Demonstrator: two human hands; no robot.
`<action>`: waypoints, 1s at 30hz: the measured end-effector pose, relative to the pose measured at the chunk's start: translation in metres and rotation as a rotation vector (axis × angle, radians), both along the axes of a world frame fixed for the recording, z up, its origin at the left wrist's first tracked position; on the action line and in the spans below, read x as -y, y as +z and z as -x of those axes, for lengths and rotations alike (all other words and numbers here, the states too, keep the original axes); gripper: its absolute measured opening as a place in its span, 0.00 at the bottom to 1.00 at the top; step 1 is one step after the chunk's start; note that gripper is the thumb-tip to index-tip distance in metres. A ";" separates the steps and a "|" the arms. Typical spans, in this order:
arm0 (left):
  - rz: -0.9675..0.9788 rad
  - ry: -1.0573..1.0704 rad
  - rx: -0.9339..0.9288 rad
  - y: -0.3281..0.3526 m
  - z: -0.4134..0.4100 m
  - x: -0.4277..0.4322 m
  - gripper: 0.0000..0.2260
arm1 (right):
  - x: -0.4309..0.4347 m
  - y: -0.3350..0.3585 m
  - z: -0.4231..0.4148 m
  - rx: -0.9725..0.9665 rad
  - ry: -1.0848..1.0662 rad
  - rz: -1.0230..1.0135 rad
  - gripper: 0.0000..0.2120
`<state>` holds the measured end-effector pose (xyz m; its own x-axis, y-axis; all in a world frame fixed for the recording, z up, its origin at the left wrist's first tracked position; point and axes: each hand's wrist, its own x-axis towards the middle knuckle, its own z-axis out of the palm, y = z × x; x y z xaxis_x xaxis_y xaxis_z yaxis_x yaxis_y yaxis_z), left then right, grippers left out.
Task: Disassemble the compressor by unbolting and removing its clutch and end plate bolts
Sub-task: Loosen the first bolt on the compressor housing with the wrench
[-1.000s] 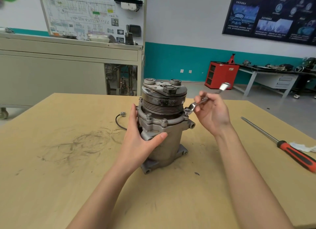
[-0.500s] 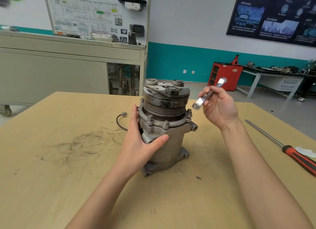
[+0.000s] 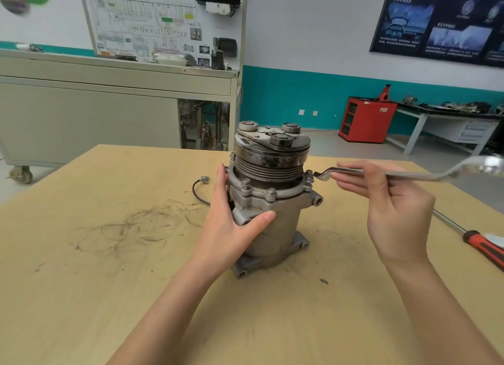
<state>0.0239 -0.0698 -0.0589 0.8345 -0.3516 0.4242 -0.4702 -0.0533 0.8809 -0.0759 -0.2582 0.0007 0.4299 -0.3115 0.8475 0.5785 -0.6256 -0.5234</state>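
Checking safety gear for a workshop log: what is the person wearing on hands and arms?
The left hand and right hand are ungloved; the left forearm and right forearm are bare to the picture's edge. No sleeves, watch, bracelet or rings show.

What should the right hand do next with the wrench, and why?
With the right hand, probably ease the wrench leftward and seat its near end on the flange bolt at the right of the compressor. That end sits just beside the bolt head, seemingly not yet over it, and the left hand braces the body.
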 end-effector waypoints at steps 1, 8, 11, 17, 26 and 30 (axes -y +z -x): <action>0.000 -0.002 0.002 0.000 0.000 0.000 0.52 | -0.001 -0.002 0.000 0.033 -0.020 0.069 0.14; -0.016 0.012 -0.003 0.002 0.003 0.000 0.53 | -0.009 -0.010 -0.005 0.079 -0.144 0.298 0.20; -0.017 0.010 -0.003 0.003 0.003 0.000 0.53 | -0.012 -0.010 -0.004 0.062 -0.131 0.309 0.19; -0.023 0.013 -0.001 0.003 0.004 0.000 0.53 | -0.008 -0.010 0.000 0.032 -0.204 0.481 0.17; -0.026 0.009 0.004 0.002 0.003 0.000 0.52 | 0.000 0.000 -0.002 0.002 -0.107 0.518 0.22; -0.025 0.004 0.006 0.002 0.002 -0.001 0.53 | -0.001 0.002 -0.003 0.010 -0.128 0.543 0.23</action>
